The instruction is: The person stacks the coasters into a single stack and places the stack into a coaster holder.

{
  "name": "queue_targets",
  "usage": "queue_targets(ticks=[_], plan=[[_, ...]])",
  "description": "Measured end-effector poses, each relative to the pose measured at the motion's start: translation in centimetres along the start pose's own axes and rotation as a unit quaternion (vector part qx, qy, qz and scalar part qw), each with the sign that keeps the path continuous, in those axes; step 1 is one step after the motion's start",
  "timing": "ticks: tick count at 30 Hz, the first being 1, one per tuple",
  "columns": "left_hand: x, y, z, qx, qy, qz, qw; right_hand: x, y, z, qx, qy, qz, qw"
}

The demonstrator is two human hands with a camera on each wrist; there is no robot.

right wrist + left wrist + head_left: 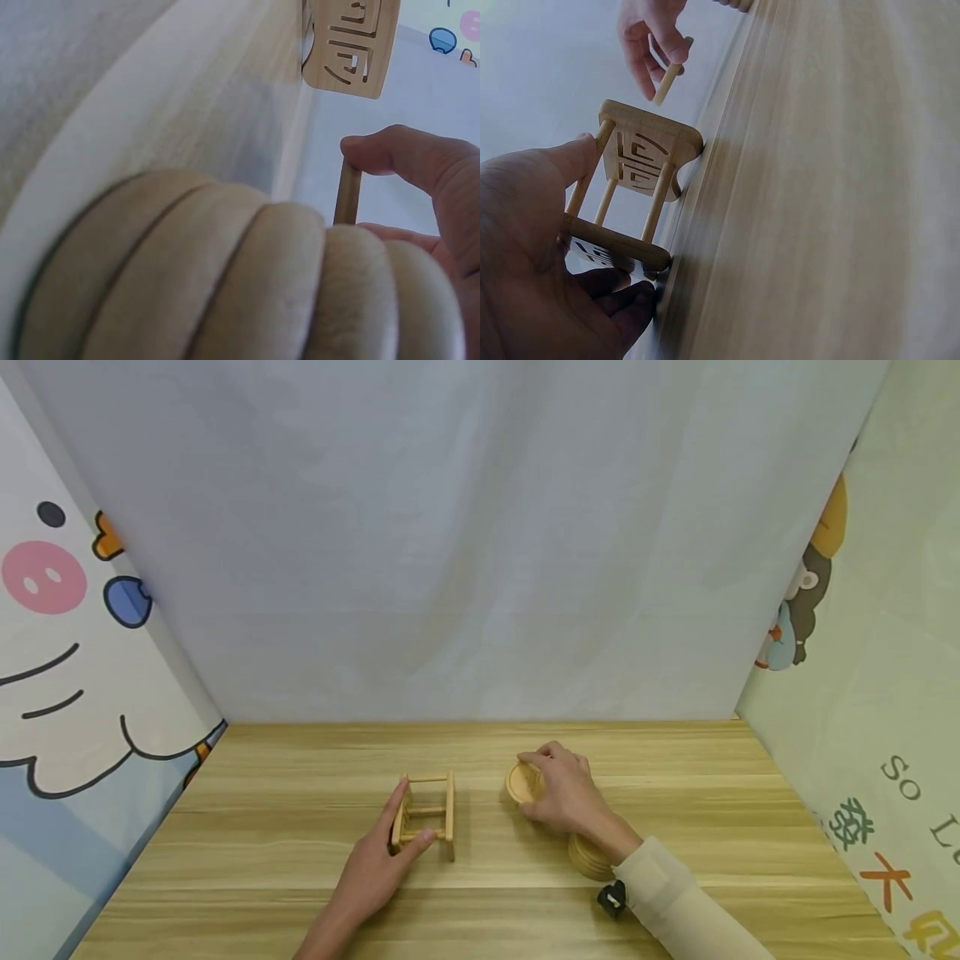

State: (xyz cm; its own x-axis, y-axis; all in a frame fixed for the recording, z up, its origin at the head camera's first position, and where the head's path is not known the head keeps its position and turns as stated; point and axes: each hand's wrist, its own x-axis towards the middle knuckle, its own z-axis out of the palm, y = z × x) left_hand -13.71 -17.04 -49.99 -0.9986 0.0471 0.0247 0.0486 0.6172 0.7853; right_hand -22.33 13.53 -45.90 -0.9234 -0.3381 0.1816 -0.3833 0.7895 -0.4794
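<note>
A small wooden rack, two cut-out end panels joined by round rods, stands on the table left of centre. My left hand grips it, thumb on the near side and a finger along the far left; the left wrist view shows the thumb against a rod. To the right, my right hand pinches a round wooden coaster by its edge, tilted and a little apart from the rack. Beneath the right forearm sits a stack of several similar round wooden pieces, partly covered and large in the right wrist view.
The wood-grain table ends at a pale curtain behind. Printed cloth walls stand at the left and right. A small black object is beside the right cuff.
</note>
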Motion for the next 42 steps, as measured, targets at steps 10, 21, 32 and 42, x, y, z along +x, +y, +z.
queue_targets(ticks=[10, 21, 32, 42], plan=[[0.1, 0.0, 0.1, 0.005, -0.001, 0.001, 1.0, -0.2, -0.2, -0.5, 0.008, 0.015, -0.019, 0.9997], [0.0, 0.1, 0.0, 0.007, -0.001, 0.002, 1.0, -0.6, -0.3, -0.6, 0.007, 0.033, -0.027, 0.9991], [0.0, 0.1, 0.0, 0.008, -0.003, -0.001, 1.0, -1.2, -0.4, -1.0, 0.024, 0.052, -0.026, 0.998], [0.1, 0.1, -0.1, 0.012, -0.004, -0.002, 0.9999, -1.8, -0.3, -1.0, 0.032, 0.07, -0.042, 0.9962]])
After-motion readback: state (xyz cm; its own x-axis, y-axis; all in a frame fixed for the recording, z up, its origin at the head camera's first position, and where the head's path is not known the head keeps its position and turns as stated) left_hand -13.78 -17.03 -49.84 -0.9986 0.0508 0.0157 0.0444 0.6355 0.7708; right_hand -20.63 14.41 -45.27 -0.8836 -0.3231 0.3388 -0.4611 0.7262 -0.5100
